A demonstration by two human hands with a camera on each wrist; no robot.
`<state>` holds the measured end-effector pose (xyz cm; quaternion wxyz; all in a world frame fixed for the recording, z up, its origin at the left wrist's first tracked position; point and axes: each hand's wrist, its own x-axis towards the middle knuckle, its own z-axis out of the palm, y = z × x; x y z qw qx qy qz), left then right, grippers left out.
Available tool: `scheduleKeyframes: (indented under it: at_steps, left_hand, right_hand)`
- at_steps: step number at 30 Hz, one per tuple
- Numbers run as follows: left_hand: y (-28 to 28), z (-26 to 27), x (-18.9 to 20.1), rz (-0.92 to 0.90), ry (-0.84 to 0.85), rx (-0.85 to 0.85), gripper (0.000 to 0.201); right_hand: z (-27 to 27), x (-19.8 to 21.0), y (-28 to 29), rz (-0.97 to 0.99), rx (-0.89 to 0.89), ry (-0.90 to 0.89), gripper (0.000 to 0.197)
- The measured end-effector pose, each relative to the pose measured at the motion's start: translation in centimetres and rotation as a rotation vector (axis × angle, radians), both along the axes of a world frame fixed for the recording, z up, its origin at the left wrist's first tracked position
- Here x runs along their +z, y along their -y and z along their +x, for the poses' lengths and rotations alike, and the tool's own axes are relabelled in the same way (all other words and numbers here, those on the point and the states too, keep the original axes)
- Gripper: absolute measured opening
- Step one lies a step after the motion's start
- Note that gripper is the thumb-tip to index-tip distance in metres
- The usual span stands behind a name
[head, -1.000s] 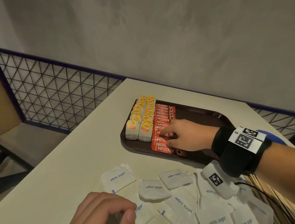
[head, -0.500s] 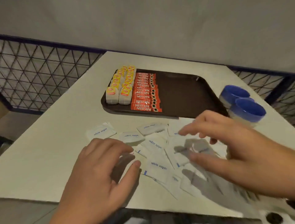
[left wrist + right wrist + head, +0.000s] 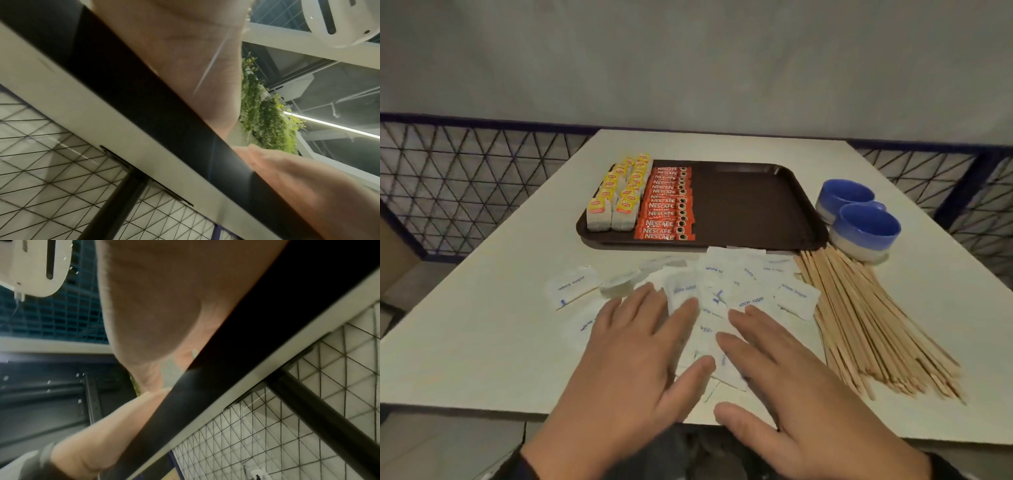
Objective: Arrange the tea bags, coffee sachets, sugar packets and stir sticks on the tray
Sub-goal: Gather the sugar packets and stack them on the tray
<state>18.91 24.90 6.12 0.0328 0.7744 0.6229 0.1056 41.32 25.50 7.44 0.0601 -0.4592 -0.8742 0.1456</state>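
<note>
A dark brown tray (image 3: 750, 205) sits at the far middle of the table. Two rows of yellow-tagged tea bags (image 3: 616, 202) fill its left end, and a column of red coffee sachets (image 3: 666, 205) lies beside them. White sugar packets (image 3: 743, 284) are scattered in front of the tray. My left hand (image 3: 640, 346) and right hand (image 3: 774, 359) lie flat over the packets, fingers spread and straight, side by side. Wooden stir sticks (image 3: 866, 318) fan out to the right of the packets. Both wrist views show only palm and the table's edge.
Two blue bowls (image 3: 859, 219) stand right of the tray, just behind the stir sticks. One sugar packet (image 3: 571, 286) lies apart at the left. A wire mesh fence (image 3: 465, 185) borders the table on the left and right, and a wall stands behind.
My right hand left the coffee sachets on the tray and came back over the sugar packets. Both hands have lowered and flattened onto the pile, moving closer together.
</note>
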Motion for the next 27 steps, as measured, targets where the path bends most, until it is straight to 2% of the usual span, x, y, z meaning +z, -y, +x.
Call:
scheduleKeyframes:
  at_steps: [1,5,8,10,11,13,15,16,18,19,21,27]
  left_hand:
    - [-0.1,-0.3,0.1,0.002,0.034,0.042,0.070]
    - [0.1,-0.6,0.1,0.086,0.246,0.091,0.057]
    - [0.2,-0.1,0.1,0.313,0.421,0.106,0.041]
    - [0.1,0.7,0.3,0.394,0.640,0.147,0.029]
    - [0.1,1.2,0.4,0.395,0.781,0.165,0.026]
    - [-0.2,2.2,0.7,0.347,1.043,0.183,0.026]
    - [-0.4,2.7,0.6,0.291,1.188,0.197,0.032]
    - [-0.5,2.8,0.6,0.261,1.223,0.214,0.035]
    - [-0.7,2.8,0.6,0.221,1.263,0.235,0.035]
    - [-0.7,2.8,0.7,0.215,1.276,0.234,0.034]
    - [-0.9,2.8,0.9,0.213,1.288,0.224,0.029]
    - [-1.0,3.9,1.0,0.180,1.240,0.145,0.029]
  right_hand:
    - [0.3,-0.2,-0.1,0.019,-0.028,-0.075,0.066]
    - [0.7,-2.2,-0.8,0.295,-0.150,-0.289,0.040]
    - [-0.8,-3.1,-1.4,0.347,-0.102,-0.316,0.051]
    - [-1.5,-3.1,-1.9,0.336,-0.059,-0.354,0.059]
    - [-1.6,-2.9,-2.2,0.322,-0.066,-0.417,0.057]
    - [-1.6,-2.4,-2.5,0.281,-0.101,-0.631,0.044]
    - [-1.7,-1.6,-2.5,0.271,-0.161,-0.847,0.031]
    - [-1.7,-1.5,-2.5,0.236,-0.204,-0.959,0.028]
    - [-1.8,-1.3,-2.3,0.089,-0.298,-1.201,0.036]
    - [-1.9,-1.4,-2.2,0.032,-0.341,-1.297,0.041]
    - [-2.2,-1.4,-2.2,-0.041,-0.388,-1.442,0.037]
    - [-2.0,-1.3,-2.3,-0.161,-0.356,-1.521,0.035]
